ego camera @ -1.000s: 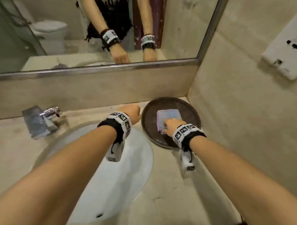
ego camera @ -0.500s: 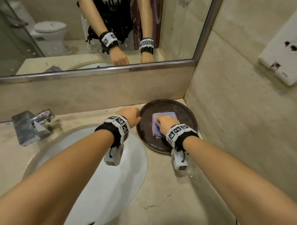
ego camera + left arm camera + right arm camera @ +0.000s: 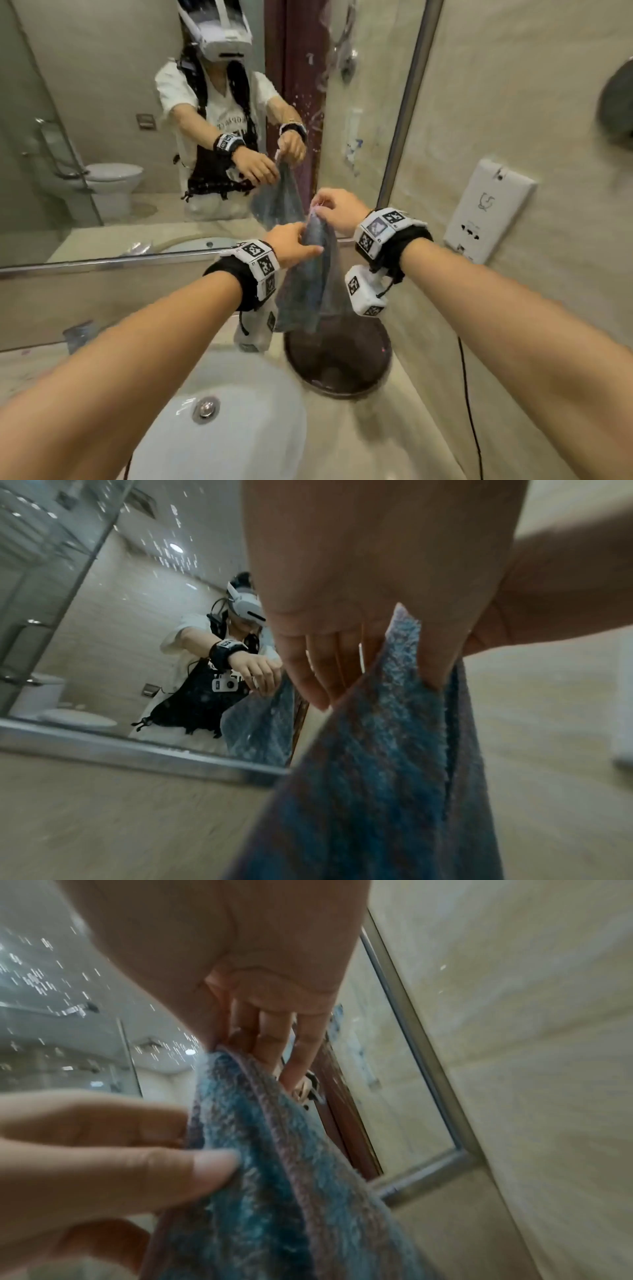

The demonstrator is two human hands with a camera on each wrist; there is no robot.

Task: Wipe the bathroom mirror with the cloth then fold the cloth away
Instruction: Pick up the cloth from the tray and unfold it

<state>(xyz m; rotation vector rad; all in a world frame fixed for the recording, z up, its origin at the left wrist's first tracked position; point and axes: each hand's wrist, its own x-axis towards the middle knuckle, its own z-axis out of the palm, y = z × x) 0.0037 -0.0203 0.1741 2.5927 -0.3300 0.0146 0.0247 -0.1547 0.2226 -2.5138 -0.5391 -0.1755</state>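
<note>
wide mirror (image 3: 102, 102) on the wall, spotted with droplets. white sink (image 3: 219, 428) below, dark tray (image 3: 342, 363) beside it. cloth (image 3: 315, 274) hanging above the tray, before the mirror, pinched at its top by right hand (image 3: 337, 210), gripped lower by left hand (image 3: 291, 243).

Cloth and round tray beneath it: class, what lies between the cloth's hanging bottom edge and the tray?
Nothing. In the head view the cloth, pinched by the right hand and left hand, hangs with its bottom edge over the tray; no object lies between.
</note>
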